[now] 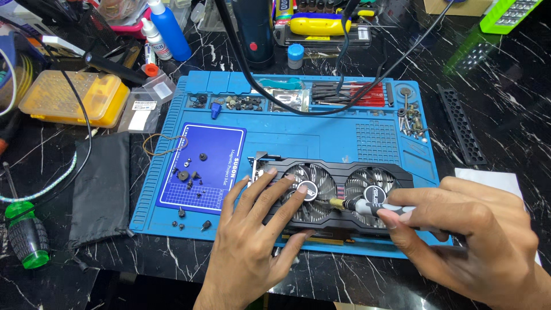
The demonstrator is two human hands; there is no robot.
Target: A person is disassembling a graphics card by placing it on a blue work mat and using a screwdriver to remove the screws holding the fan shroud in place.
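Observation:
A black dual-fan graphics card point(344, 172) lies on a blue repair mat point(287, 138) near its front edge. My left hand point(252, 241) rests flat on the card's left fan, fingers spread, pressing it down. My right hand point(476, 241) grips a slim grey screwdriver point(367, 206), whose tip points left into the gap between the two fans.
A dark blue magnetic pad point(218, 155) with small screws lies left on the mat. More screws and tool bits fill the mat's top trays point(413, 120). A black pouch point(103, 183), green-handled screwdriver point(26, 235), yellow case point(74, 97), bottles point(169, 28) and cables surround the mat.

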